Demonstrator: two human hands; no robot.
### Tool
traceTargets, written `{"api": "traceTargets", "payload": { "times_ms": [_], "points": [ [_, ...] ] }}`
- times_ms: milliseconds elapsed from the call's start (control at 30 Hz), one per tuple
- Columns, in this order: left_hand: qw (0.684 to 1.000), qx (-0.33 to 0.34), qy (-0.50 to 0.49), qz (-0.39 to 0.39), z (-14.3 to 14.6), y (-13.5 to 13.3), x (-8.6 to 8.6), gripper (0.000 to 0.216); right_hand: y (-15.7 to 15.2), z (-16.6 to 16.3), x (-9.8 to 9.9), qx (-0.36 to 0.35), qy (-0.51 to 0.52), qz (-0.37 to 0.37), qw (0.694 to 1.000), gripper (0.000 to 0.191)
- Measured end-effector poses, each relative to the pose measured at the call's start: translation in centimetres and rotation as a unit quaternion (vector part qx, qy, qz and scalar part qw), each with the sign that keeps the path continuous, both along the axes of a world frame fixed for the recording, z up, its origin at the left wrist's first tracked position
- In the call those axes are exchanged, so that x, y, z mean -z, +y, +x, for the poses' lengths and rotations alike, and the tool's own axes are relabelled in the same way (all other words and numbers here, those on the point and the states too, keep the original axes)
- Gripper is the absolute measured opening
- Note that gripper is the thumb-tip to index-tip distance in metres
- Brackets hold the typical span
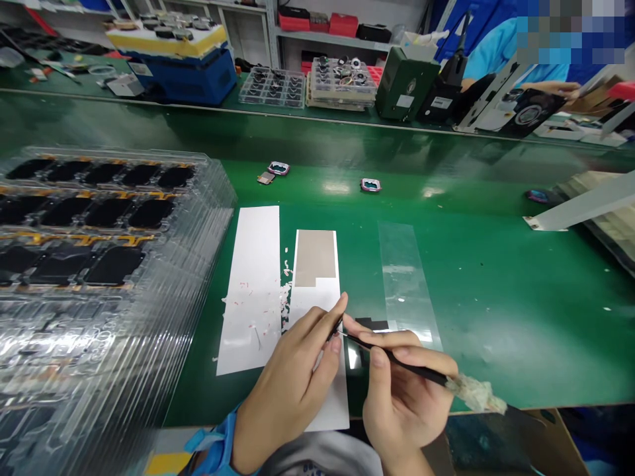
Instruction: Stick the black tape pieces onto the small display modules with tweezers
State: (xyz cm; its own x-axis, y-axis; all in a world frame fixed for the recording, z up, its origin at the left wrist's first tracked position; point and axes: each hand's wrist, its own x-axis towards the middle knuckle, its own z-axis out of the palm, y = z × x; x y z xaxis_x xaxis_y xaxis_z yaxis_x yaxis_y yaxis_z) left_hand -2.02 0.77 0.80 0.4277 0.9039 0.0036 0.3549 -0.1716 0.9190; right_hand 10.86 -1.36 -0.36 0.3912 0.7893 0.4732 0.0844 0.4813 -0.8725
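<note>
My left hand [300,373] pinches a small dark flat part [336,326] between thumb and fingers, which mostly hide it. In my right hand [409,387] is a slim black pair of tweezers [421,369], its rear end wrapped in crumpled, pale tape. Its thin tip meets the small part at the left fingertips. Below both hands lies a white sheet [322,403] with a grey-beige film [315,254] on its upper half. To its left is another white sheet [253,264] dotted with tiny scraps. A clear plastic strip [404,271] lies on the right.
Stacked clear trays [198,264] of black screens fill the left side of the green bench [520,297]. Small framed parts [370,185] lie farther back. A white support arm [585,198] juts in at right. Boxes and bins line the shelf behind, where another person's blue sleeve [491,49] shows.
</note>
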Motion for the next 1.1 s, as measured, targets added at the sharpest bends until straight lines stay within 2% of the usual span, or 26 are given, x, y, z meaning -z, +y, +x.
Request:
{"api": "traceTargets", "payload": {
  "times_ms": [533,1000,1100],
  "points": [
    [1.000,-0.002,0.010,0.011,0.07,0.01,-0.06,0.048,0.03,0.19,-0.06,-0.009,-0.012,0.016,1.000,0.026],
    [1.000,-0.001,0.000,0.022,0.00,0.02,0.10,0.049,0.31,0.44,0.16,-0.066,-0.035,0.080,0.994,0.033],
    [1.000,-0.001,0.004,0.025,-0.06,-0.04,0.12,0.050,0.30,0.46,0.18,-0.057,-0.029,0.080,0.995,0.034]
  ]
}}
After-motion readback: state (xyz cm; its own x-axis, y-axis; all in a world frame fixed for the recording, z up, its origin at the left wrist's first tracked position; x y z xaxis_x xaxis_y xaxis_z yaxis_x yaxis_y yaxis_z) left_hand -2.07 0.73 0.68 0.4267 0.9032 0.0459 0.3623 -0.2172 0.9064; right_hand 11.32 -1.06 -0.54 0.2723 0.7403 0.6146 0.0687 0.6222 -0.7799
